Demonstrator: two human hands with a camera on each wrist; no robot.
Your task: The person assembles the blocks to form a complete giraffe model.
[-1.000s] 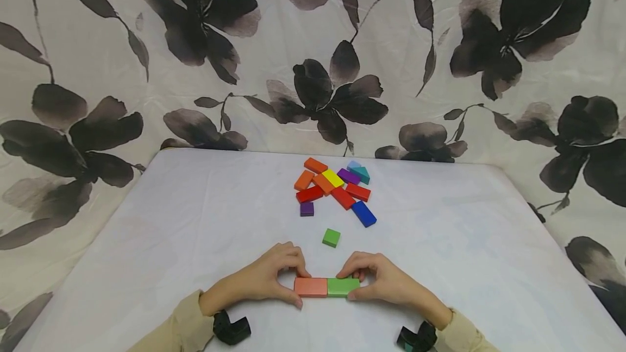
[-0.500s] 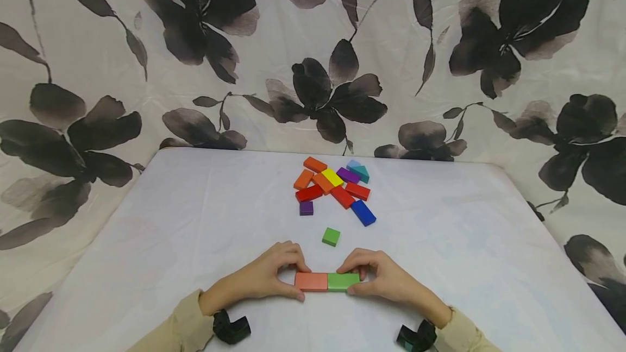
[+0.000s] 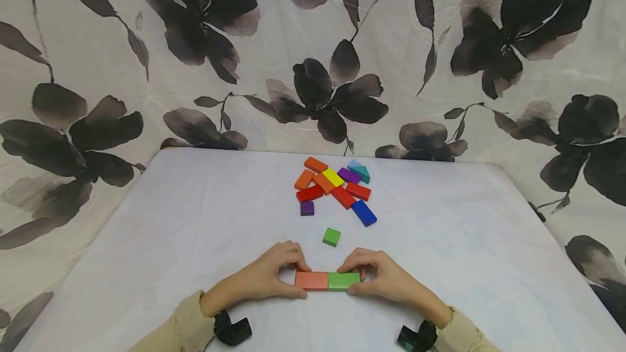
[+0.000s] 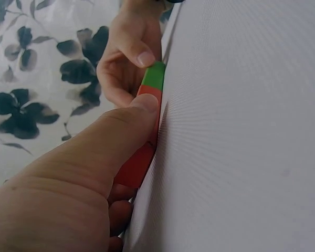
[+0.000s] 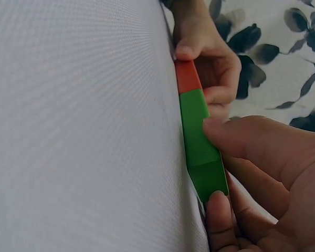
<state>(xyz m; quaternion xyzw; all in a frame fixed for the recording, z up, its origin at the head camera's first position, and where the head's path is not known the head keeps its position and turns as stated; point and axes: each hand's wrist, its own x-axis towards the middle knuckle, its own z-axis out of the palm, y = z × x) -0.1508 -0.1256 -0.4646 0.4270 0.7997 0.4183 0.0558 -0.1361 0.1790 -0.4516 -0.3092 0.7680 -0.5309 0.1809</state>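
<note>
A salmon-coloured rectangular block (image 3: 311,281) and a light green rectangular block (image 3: 340,281) lie flat end to end on the white table, their short ends meeting. My left hand (image 3: 269,272) pinches the salmon block near its outer end, thumb on the near long side and fingers on the far side. From the other end, my right hand (image 3: 386,277) grips the green block (image 5: 198,131) the same way. In the left wrist view my thumb covers part of the salmon block (image 4: 134,165). Just beyond the pair sits a small green square block (image 3: 331,237).
Farther back is a loose cluster of coloured blocks, among them a red block (image 3: 343,198), a blue block (image 3: 364,213), a yellow block (image 3: 333,177) and a small purple block (image 3: 307,208). A floral cloth (image 3: 274,31) hangs behind the white table (image 3: 195,221).
Both hands have slid the joined salmon and green blocks slightly away from the body, toward the small green square. Over the last half second they have barely moved.
</note>
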